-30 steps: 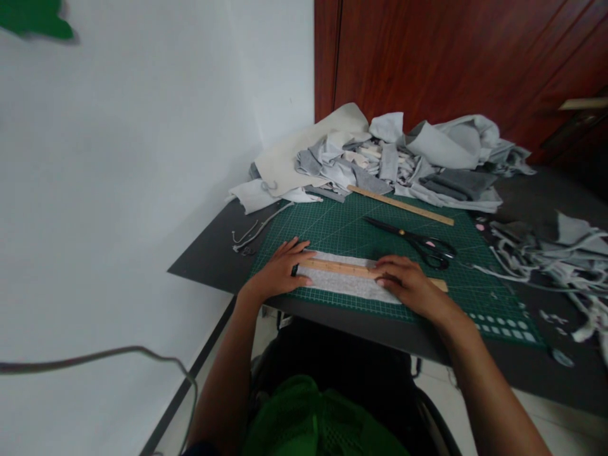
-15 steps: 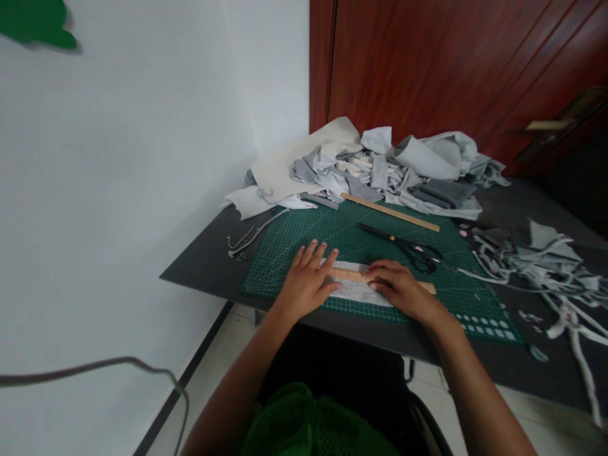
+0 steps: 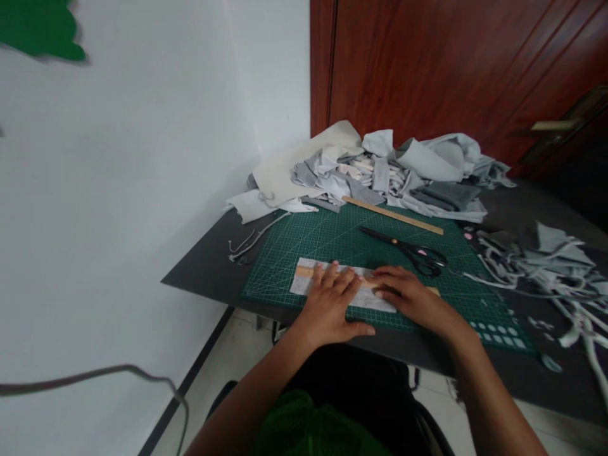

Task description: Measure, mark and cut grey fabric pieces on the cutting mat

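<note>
A strip of light grey fabric (image 3: 365, 300) lies flat on the green cutting mat (image 3: 327, 237), with a wooden ruler (image 3: 304, 271) laid lengthwise along it. My left hand (image 3: 332, 307) rests open across the ruler and fabric, fingers stretched out and thumb pointing right towards the table's front edge. Toward the strip's right end, my right hand (image 3: 411, 296) holds the ruler, fingers on its far side and thumb on the near side. The ruler's right tip pokes out beyond this hand. Black-handled scissors (image 3: 403, 246) lie just behind my right hand.
A second wooden ruler (image 3: 392, 215) lies near the mat's back edge. Behind it, grey and cream fabric pieces (image 3: 332, 171) are heaped against the wall and door. More scraps and strips (image 3: 546, 259) pile up at right. Thin cords (image 3: 259, 235) lie at left on the dark table (image 3: 204, 272).
My left hand has slid right and nearer to me, uncovering the left end of the fabric and ruler. My right hand stays at the ruler. The view has shifted slightly.
</note>
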A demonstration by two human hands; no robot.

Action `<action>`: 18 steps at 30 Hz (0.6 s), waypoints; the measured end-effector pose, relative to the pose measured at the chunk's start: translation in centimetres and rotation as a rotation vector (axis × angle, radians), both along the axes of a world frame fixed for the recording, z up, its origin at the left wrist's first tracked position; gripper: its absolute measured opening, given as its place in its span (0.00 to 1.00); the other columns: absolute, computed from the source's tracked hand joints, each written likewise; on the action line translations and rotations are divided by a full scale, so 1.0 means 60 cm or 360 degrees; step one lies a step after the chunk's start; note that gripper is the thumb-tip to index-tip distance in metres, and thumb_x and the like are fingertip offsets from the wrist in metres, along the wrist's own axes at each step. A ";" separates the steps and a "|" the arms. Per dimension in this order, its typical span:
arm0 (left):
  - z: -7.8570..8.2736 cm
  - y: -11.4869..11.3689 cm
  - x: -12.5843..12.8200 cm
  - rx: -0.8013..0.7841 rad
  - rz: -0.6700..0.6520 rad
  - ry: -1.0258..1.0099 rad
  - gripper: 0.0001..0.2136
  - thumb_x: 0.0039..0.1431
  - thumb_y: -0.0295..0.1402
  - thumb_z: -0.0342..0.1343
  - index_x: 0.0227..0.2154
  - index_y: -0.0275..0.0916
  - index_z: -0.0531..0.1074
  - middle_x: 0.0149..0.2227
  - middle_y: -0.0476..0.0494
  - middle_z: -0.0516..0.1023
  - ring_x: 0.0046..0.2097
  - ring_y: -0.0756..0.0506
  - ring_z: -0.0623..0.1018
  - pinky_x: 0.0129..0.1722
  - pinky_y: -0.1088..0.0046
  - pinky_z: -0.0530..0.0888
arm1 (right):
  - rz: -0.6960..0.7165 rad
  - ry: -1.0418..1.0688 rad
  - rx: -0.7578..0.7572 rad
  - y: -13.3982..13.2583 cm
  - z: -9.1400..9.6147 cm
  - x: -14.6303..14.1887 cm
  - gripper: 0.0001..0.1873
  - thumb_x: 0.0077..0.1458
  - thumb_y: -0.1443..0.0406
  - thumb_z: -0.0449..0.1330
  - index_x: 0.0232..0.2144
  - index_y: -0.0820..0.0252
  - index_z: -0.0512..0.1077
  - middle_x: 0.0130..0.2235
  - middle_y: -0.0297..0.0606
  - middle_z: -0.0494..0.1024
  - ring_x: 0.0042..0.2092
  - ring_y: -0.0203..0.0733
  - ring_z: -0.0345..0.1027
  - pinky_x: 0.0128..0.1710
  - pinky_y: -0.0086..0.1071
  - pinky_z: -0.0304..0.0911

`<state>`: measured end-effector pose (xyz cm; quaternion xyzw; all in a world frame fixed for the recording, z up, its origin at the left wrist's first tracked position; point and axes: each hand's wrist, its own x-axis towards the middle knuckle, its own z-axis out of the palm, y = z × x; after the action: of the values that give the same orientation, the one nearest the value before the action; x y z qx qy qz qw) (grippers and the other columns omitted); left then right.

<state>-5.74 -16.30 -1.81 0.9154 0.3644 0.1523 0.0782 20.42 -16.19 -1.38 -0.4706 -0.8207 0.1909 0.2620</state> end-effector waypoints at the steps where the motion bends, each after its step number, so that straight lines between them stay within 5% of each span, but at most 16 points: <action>1: 0.000 0.000 0.000 -0.0005 -0.0005 0.0003 0.50 0.56 0.72 0.48 0.72 0.41 0.57 0.73 0.38 0.57 0.75 0.27 0.47 0.72 0.38 0.37 | -0.0016 -0.0007 -0.0028 -0.002 0.005 0.008 0.15 0.66 0.65 0.58 0.51 0.51 0.79 0.54 0.43 0.78 0.57 0.51 0.71 0.60 0.47 0.63; 8: 0.001 0.005 -0.003 -0.0026 -0.0034 0.0044 0.46 0.55 0.73 0.47 0.70 0.52 0.60 0.75 0.40 0.53 0.75 0.24 0.45 0.70 0.33 0.35 | -0.0293 -0.0195 -0.0251 -0.012 0.024 0.064 0.08 0.64 0.63 0.59 0.39 0.55 0.79 0.41 0.40 0.79 0.45 0.47 0.74 0.48 0.39 0.68; 18: 0.001 0.009 -0.004 -0.0003 -0.0075 0.0032 0.45 0.56 0.72 0.49 0.70 0.51 0.61 0.76 0.41 0.50 0.76 0.28 0.42 0.71 0.36 0.36 | -0.0339 -0.0266 -0.0091 -0.005 0.022 0.040 0.09 0.64 0.68 0.58 0.39 0.56 0.80 0.42 0.42 0.80 0.46 0.48 0.73 0.52 0.41 0.67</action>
<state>-5.95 -15.74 -1.75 0.9251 0.3436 0.1408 0.0788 22.85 -16.48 -0.05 -0.5766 -0.7793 0.1453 0.1979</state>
